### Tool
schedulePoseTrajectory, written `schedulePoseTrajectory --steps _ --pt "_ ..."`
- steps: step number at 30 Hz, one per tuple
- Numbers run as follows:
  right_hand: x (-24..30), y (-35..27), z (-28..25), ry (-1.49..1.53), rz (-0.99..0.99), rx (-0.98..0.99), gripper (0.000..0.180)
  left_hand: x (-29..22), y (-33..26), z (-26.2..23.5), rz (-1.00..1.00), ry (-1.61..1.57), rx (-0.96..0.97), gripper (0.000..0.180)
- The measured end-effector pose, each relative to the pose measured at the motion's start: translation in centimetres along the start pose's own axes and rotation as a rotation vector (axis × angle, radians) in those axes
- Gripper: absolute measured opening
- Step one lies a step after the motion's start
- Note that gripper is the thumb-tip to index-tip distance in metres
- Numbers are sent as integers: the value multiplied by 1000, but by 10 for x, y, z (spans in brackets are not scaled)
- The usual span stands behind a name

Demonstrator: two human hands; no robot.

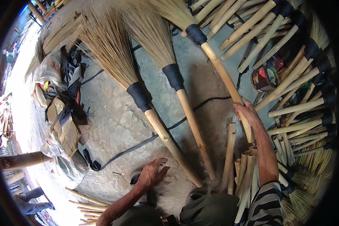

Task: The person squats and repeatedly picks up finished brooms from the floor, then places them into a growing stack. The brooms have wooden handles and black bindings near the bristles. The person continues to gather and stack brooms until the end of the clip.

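Observation:
My right hand point(246, 112) is wrapped round the bamboo handle of a broom point(223, 75), below the middle of that handle. The broom slants up and left to a black-bound neck and pale bristles cut off by the top edge. Two more brooms lie side by side on the floor to its left: a middle broom point(189, 113) and a left broom point(161, 132) with browner, wider bristles. Each has a black-wrapped neck. My left hand point(153, 173) hovers near my knees, left of the handle ends, fingers loosely bent and thumb apart, holding nothing.
A black strip point(137, 145) snakes across the concrete floor point(116, 124) under the brooms. Finished brooms point(297, 132) pile along the right, around an open can point(264, 79). Bamboo handles point(243, 169) stand beside my right forearm; bamboo sticks point(88, 205) lie lower left. Sacking and black scraps point(66, 120) sit left.

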State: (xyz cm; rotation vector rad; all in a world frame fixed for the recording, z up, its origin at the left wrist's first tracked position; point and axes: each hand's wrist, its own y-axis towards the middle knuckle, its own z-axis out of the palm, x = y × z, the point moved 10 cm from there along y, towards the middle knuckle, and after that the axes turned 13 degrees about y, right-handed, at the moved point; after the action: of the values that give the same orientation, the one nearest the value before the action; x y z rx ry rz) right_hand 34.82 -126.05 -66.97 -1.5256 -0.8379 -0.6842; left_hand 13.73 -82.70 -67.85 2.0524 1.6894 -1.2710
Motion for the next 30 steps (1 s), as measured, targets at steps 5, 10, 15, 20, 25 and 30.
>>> schedulePoseTrajectory --steps 5,10,15,20,25,30 --pt "3 13 3 -71 -113 -69 40 -3 -13 9 76 0 -46 36" --pt "-19 52 -5 -361 -237 -162 47 -14 -13 12 100 115 -12 36" --pt "-45 71 4 -875 -368 -247 54 -10 -9 18 92 123 16 37" --pt "-9 11 48 -944 -689 -540 68 11 4 12 40 86 -52 35" --pt "-41 -16 179 -656 -692 -213 75 41 33 -10 -142 -143 -181 35" --pt "-57 9 219 -580 -505 -168 78 64 81 -31 -293 -76 -267 45"
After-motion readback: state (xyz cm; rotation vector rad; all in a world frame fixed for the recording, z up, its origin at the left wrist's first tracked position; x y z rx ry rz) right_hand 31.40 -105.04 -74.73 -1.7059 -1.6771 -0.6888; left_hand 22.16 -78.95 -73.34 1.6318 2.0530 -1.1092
